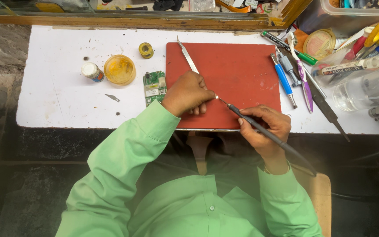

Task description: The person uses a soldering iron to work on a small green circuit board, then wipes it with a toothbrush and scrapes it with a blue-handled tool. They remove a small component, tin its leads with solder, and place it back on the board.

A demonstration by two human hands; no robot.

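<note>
My left hand rests on a red mat and is closed around thin metal tweezers whose long end points up and away. My right hand grips a dark soldering iron like a pen. Its tip meets the tweezers' end just right of my left fingers, over the mat. Whatever small part sits at that point is too small to make out. Both sleeves are light green.
A green circuit board, a yellow tin, a small bottle, a solder spool and a loose blade lie left of the mat on the white bench. Screwdrivers, pens and clear containers crowd the right side.
</note>
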